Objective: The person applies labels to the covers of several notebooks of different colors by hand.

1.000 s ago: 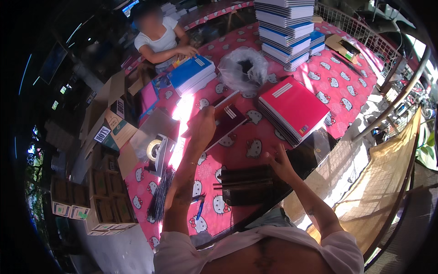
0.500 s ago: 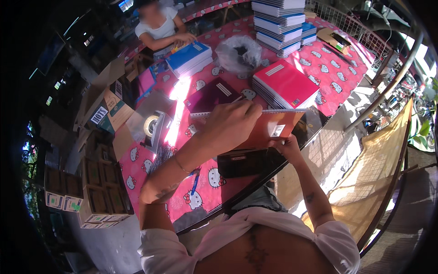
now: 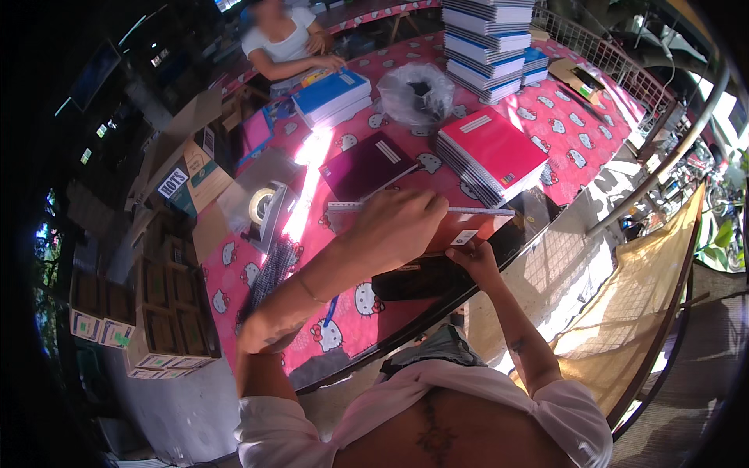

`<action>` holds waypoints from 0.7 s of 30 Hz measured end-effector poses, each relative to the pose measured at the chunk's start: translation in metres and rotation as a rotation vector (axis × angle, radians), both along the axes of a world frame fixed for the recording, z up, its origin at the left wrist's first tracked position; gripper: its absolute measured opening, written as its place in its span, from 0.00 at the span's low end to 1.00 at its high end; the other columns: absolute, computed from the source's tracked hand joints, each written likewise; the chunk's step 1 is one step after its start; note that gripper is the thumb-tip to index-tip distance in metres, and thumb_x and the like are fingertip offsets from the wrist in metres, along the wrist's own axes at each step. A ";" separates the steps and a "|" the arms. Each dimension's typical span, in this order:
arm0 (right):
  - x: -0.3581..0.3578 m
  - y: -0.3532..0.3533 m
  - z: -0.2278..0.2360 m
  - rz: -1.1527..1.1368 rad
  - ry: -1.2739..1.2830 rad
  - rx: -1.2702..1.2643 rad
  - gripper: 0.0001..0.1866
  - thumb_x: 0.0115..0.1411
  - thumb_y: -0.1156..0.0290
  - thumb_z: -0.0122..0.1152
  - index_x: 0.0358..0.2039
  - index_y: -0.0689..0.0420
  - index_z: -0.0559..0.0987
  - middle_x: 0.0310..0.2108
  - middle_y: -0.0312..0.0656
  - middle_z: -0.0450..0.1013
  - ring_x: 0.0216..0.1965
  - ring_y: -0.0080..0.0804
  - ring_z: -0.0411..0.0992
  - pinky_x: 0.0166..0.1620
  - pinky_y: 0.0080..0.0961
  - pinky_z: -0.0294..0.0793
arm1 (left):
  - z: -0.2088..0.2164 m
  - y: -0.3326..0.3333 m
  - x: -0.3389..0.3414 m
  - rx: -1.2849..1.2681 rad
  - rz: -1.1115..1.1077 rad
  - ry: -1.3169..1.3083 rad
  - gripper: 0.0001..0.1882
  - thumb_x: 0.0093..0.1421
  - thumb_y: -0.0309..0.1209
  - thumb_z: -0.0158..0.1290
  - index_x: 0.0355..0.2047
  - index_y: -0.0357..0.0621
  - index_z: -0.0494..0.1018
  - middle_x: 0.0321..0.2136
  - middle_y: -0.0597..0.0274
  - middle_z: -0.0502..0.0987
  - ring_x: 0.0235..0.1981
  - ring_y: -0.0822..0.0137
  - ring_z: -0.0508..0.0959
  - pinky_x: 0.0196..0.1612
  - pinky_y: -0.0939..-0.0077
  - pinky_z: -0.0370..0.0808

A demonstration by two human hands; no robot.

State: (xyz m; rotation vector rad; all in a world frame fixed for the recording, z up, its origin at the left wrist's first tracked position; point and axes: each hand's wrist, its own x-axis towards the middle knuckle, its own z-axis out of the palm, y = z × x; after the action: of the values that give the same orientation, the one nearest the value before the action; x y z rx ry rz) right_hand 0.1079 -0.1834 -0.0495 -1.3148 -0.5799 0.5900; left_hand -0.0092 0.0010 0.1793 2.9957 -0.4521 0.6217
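Note:
A spiral notebook with a reddish-brown cover [image 3: 441, 240] and a small white label is held up over the table's near edge, its spiral binding along the top. My right hand [image 3: 476, 264] grips its lower right part, thumb on the cover near the label. Closed at the binding, my left hand [image 3: 399, 225] lies across the notebook's upper middle; its fingertips are mostly hidden, so what they pinch cannot be made out. Below the notebook lies a dark, flat object [image 3: 413, 281]. Just beyond sit a dark purple notebook [image 3: 368, 166] and a stack of pink notebooks [image 3: 493, 148].
Blue notebooks [image 3: 331, 92], a clear plastic bag [image 3: 398, 97] and a tall notebook stack [image 3: 485, 58] stand farther back. At left are a tape dispenser [image 3: 269, 210], dark wire coils [image 3: 273, 273], a blue pen [image 3: 331, 310] and cardboard boxes [image 3: 168, 312]. Across the table sits another person [image 3: 285, 45].
The notebook has tipped, so its cover looks narrower, and my right hand has shifted slightly left. The other person has drawn one hand back from the blue notebooks. The view has shifted a little.

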 end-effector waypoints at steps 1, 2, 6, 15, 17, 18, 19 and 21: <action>-0.008 0.007 0.009 -0.006 -0.030 -0.004 0.21 0.57 0.76 0.72 0.50 0.61 0.77 0.43 0.37 0.80 0.46 0.24 0.76 0.52 0.25 0.74 | -0.002 0.003 -0.006 0.028 0.034 0.048 0.06 0.55 0.26 0.56 0.33 0.42 0.71 0.26 0.61 0.75 0.32 0.56 0.80 0.34 0.59 0.78; -0.010 0.008 0.017 -0.019 -0.066 -0.009 0.24 0.57 0.76 0.72 0.53 0.61 0.75 0.45 0.37 0.79 0.48 0.25 0.76 0.53 0.26 0.74 | -0.010 0.008 -0.012 0.025 0.043 0.043 0.06 0.55 0.26 0.56 0.33 0.42 0.71 0.26 0.61 0.75 0.32 0.56 0.80 0.34 0.59 0.78; -0.017 0.019 0.015 0.039 -0.041 0.283 0.36 0.57 0.76 0.72 0.64 0.59 0.64 0.53 0.42 0.73 0.55 0.32 0.73 0.57 0.30 0.73 | -0.085 0.016 -0.048 0.061 0.217 -0.106 0.16 0.62 0.31 0.54 0.50 0.41 0.73 0.46 0.51 0.76 0.56 0.53 0.74 0.59 0.55 0.68; -0.023 0.039 -0.011 -0.049 -0.171 -0.039 0.32 0.52 0.70 0.78 0.54 0.62 0.70 0.47 0.44 0.77 0.49 0.31 0.76 0.54 0.30 0.74 | -0.227 0.033 -0.113 -1.632 0.633 -0.468 0.37 0.62 0.24 0.42 0.73 0.40 0.50 0.70 0.44 0.55 0.70 0.55 0.59 0.67 0.65 0.62; -0.017 0.033 -0.011 -0.002 -0.226 -0.049 0.30 0.51 0.73 0.77 0.52 0.61 0.72 0.46 0.43 0.78 0.47 0.30 0.77 0.52 0.28 0.75 | -0.240 0.035 -0.112 -1.450 0.649 -0.355 0.36 0.62 0.23 0.42 0.71 0.38 0.52 0.69 0.42 0.59 0.68 0.53 0.63 0.66 0.68 0.62; -0.012 0.034 -0.011 0.023 -0.176 -0.016 0.28 0.51 0.74 0.77 0.50 0.61 0.74 0.45 0.41 0.78 0.47 0.28 0.76 0.51 0.27 0.74 | -0.244 0.039 -0.119 -1.363 0.660 -0.288 0.35 0.62 0.23 0.42 0.71 0.36 0.53 0.68 0.41 0.61 0.67 0.52 0.65 0.66 0.69 0.62; 0.000 0.026 -0.016 -0.071 -0.190 0.045 0.26 0.51 0.74 0.78 0.48 0.60 0.75 0.43 0.38 0.78 0.46 0.25 0.75 0.51 0.26 0.74 | -0.229 0.048 -0.119 -1.185 0.754 -0.089 0.28 0.63 0.25 0.44 0.64 0.31 0.64 0.60 0.36 0.69 0.63 0.45 0.69 0.66 0.63 0.64; 0.016 0.015 -0.018 -0.045 -0.141 0.064 0.26 0.50 0.74 0.78 0.48 0.60 0.75 0.43 0.37 0.78 0.46 0.25 0.75 0.51 0.26 0.73 | -0.225 0.094 -0.142 -0.724 1.014 -0.247 0.22 0.65 0.31 0.48 0.56 0.30 0.72 0.55 0.34 0.73 0.59 0.39 0.72 0.63 0.56 0.66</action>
State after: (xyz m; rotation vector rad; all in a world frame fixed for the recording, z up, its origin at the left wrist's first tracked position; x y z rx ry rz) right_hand 0.1240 -0.1688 -0.0676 -1.3122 -0.6772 0.4403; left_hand -0.1510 0.0949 -0.0460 2.2423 1.1147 0.9173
